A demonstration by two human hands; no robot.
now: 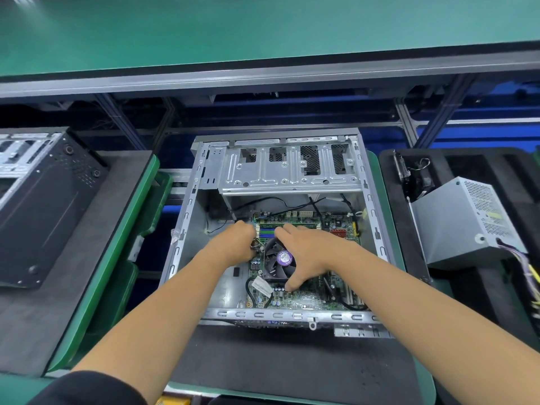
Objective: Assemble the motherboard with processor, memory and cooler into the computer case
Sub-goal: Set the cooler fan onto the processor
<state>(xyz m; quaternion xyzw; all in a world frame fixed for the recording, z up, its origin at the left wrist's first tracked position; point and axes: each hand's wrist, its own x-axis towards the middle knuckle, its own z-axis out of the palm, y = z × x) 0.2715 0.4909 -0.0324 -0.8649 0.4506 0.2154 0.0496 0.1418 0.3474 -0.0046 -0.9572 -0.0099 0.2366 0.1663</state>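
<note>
Spanning the cooler [279,260], right hand [309,252] — left hand [236,244] beside it.

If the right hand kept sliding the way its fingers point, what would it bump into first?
Probably the left hand. The right hand spans the cooler fan, fingers aimed up-left over the memory slots, though depth between them is unclear.
</note>
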